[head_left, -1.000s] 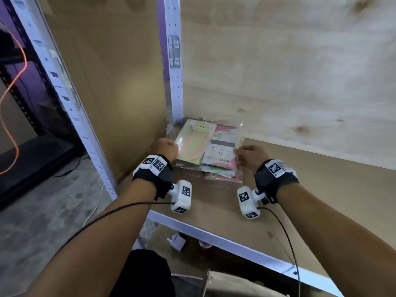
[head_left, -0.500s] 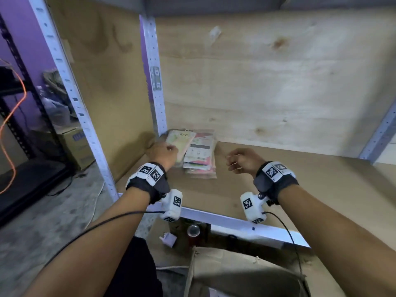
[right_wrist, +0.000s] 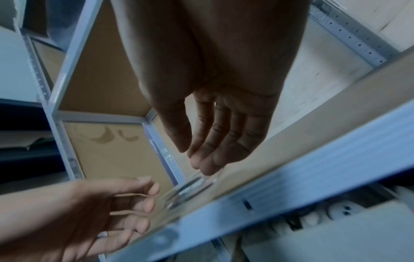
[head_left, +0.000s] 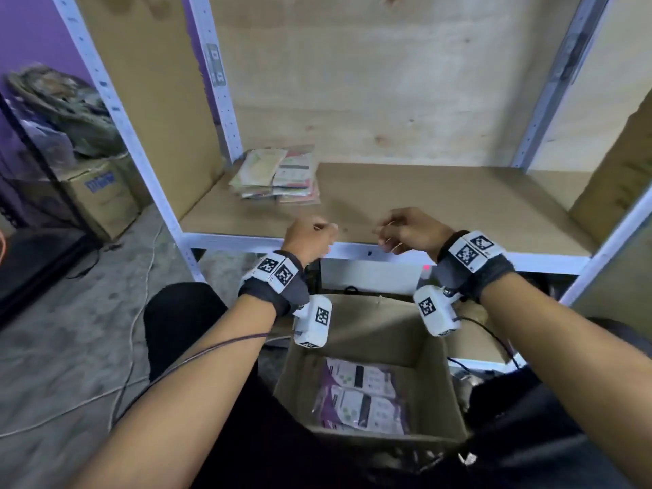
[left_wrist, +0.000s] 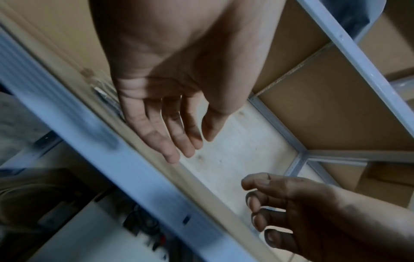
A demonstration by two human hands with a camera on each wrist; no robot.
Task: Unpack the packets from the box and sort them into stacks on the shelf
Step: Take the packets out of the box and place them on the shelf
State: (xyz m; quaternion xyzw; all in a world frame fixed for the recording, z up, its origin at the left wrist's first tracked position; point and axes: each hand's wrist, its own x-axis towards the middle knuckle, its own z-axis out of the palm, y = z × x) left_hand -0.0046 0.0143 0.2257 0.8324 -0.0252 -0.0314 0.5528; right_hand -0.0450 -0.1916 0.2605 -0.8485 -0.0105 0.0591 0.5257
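A stack of clear-wrapped packets (head_left: 278, 176), yellow-green and pink, lies in the shelf's (head_left: 441, 206) back left corner. Below me an open cardboard box (head_left: 374, 368) holds two purple-and-white packets (head_left: 363, 397). My left hand (head_left: 310, 236) and right hand (head_left: 405, 229) hover side by side over the shelf's front edge, well short of the stack and above the box. Both are empty with relaxed fingers; the left wrist view shows the left hand (left_wrist: 170, 124) with fingers straight, and the right wrist view shows the right hand (right_wrist: 215, 134) the same.
White metal uprights (head_left: 116, 111) frame the shelf, with plywood behind. A white front rail (head_left: 352, 248) runs under my hands. Brown cartons (head_left: 102, 195) and a bundle stand on the floor at left, and a cable (head_left: 134, 330) trails there. A brown carton (head_left: 621, 178) sits at the shelf's right end.
Both hands have let go of the packet stack and pulled back toward me to the shelf's front edge. My view has dropped, bringing the open box into sight.
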